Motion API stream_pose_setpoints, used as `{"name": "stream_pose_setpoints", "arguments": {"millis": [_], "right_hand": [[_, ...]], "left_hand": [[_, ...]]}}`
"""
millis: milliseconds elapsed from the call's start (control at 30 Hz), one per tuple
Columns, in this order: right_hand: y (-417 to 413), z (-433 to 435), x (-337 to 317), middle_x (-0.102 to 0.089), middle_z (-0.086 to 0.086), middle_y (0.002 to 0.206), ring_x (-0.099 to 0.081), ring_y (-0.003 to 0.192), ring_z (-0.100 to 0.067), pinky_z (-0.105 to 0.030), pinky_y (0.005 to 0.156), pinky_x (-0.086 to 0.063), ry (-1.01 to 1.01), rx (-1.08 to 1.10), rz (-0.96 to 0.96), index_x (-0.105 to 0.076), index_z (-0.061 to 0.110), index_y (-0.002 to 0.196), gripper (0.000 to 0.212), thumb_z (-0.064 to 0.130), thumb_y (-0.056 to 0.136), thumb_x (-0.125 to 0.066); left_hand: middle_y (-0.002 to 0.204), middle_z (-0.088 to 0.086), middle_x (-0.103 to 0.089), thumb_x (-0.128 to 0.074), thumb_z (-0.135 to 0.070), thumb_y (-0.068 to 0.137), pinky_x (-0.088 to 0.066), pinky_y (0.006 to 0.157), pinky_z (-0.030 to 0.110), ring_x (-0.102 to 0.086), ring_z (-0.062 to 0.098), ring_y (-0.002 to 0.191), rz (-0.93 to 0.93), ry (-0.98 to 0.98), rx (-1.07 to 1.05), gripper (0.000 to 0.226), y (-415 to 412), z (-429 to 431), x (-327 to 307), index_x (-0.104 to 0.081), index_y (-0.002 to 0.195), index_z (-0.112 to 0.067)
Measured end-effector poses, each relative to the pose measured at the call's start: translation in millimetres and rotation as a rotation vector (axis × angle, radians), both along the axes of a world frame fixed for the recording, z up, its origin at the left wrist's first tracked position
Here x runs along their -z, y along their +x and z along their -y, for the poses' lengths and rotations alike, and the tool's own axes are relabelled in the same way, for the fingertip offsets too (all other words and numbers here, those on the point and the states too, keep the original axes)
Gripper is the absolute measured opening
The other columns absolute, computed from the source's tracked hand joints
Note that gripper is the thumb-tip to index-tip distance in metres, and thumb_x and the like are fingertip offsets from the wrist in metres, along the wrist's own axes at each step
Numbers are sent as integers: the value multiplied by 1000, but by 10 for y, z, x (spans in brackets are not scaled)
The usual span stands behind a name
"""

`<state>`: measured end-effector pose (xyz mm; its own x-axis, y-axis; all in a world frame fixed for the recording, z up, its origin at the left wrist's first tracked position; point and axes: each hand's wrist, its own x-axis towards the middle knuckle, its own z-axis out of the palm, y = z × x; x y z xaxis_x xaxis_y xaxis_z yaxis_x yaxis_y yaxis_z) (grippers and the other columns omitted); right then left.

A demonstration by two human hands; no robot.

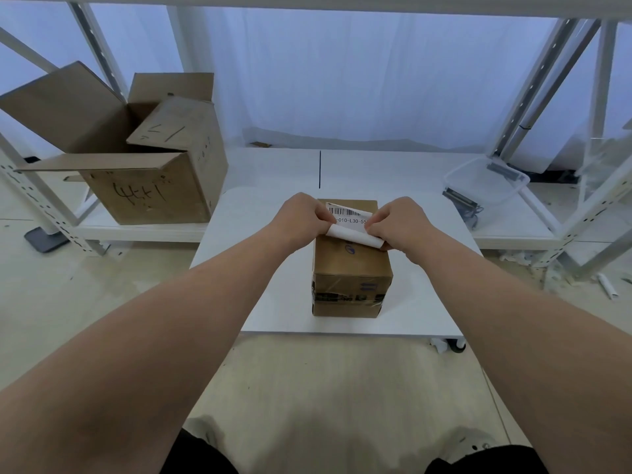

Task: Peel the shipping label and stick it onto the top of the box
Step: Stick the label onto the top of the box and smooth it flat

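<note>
The curled fingers (325,218) of the left hand (302,217) are pinching the left edge of the shipping label (349,216), and the curled fingers (374,223) of the right hand (396,222) are pinching its right edge, so both hands are gripping the same sheet. The label is hanging between them over the far end of the box (352,268); whether it is touching the cardboard cannot be told. Its upper part is showing a printed face with a barcode and a line of characters, while its lower part is curling over into a plain white roll (355,237) towards the person.

The box is sitting closed on a white table (273,268), its long side running away from the viewer. It is brown, with clear tape shining across the near face and a small dark mark showing on top just below the roll.

To the left, a large carton (143,189) is standing on a low shelf (136,230) with its flaps spreading open and marker scribbles showing on its front. A smaller box (174,128) is lying tilted inside it, poking above the rim. To the right, a clear plastic tub (485,179) is resting on another shelf level; dark items (460,200) are lying at its near corner, too unclear to name or to place inside or beside it.
</note>
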<state>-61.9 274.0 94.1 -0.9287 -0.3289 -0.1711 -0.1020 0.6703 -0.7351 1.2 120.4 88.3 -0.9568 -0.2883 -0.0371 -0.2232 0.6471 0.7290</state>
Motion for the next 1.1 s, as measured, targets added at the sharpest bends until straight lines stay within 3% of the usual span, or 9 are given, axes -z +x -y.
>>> {"name": "stream_pose_setpoints", "arguments": {"millis": [167,533,633,733,800,867,967,1100], "right_hand": [[-3,8,10,-61,-14,92,-65,93,-39,-49,81,-57,1,6,7,-72,1,89,15,-1,85,-58],[-43,-13,49,-61,-8,89,-64,89,-31,-46,82,-57,-23,-13,-3,-72,4,84,13,1,84,-59],[-61,-26,72,-61,-8,91,-58,82,-26,-42,81,-57,-51,-27,-4,-69,7,80,11,5,85,-59],[-62,-70,73,-50,-6,75,-42,69,-19,-35,61,-41,-46,-49,-13,-62,2,71,21,15,85,-56],[-41,-118,47,-42,-3,68,-34,63,-16,-29,59,-28,-78,-83,36,-58,7,68,28,23,88,-49],[-22,-155,33,-49,1,76,-42,71,-14,-28,68,-30,-79,-148,100,-67,15,83,34,33,94,-41],[-11,-159,51,-49,3,114,-44,105,-13,-27,92,-27,-18,-238,121,-73,23,102,48,47,98,-31],[20,-218,51,-48,-16,131,-47,117,-30,-38,96,-35,30,-235,49,-73,26,106,46,45,98,-32]], "left_hand": [[105,8,-68,-58,-5,86,-45,78,27,-54,17,89,16,-62,11,23,-15,-4,21,-74,100,-12],[113,6,-67,-55,-8,89,-46,84,26,-56,17,97,28,-131,39,25,-12,5,33,-73,104,-14],[119,5,-64,-55,-11,91,-39,83,22,-52,13,99,9,-142,70,23,10,34,30,-72,106,-14],[124,9,-54,-46,-9,97,-36,85,23,-46,18,102,32,-222,122,30,22,118,42,-69,114,-19],[124,11,-45,-36,-1,98,-36,94,28,-41,26,110,85,-356,169,43,27,196,76,-63,122,-26],[122,10,-41,-32,3,97,-36,97,33,-37,27,109,110,-440,215,52,39,241,105,-59,125,-30],[119,8,-39,-32,0,98,-36,94,33,-35,26,104,113,-510,278,52,42,206,120,-55,129,-35],[114,3,-39,-30,7,95,-33,83,27,-29,17,95,94,-568,252,62,75,227,109,-54,129,-39]]}}
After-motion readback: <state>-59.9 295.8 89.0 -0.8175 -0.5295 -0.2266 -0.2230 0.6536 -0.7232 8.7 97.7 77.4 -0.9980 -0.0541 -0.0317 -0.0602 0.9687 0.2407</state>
